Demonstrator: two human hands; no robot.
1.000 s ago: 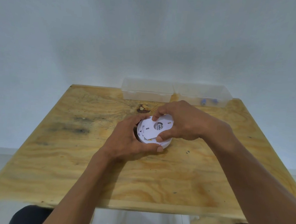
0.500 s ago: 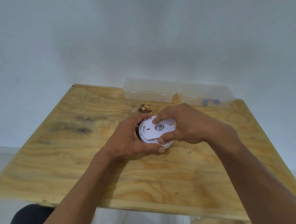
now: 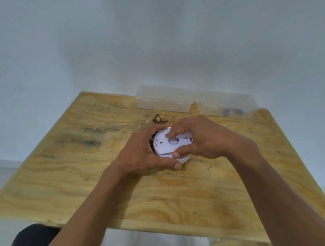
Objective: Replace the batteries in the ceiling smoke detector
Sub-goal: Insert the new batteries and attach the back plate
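Plywood counter [image 3: 95, 185], mid-surface: round white plastic smoke detector [image 3: 168, 144], cupped by left hand [image 3: 144, 156], right hand [image 3: 201, 139] fingers [image 3: 171, 134] pinching its white backplate [image 3: 162, 142]. Behind, at far edge: two clear plastic boxes [image 3: 164, 100]; blue items [image 3: 231, 112] inside the right one.

Soft even indoor light, faint shadows under the forearms, wide-angle bowing at edges, slightly soft focus

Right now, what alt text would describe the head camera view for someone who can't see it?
Two bare hands, left hand and right hand, grip a round white smoke detector on a plywood table. Two clear plastic boxes sit at its far edge.
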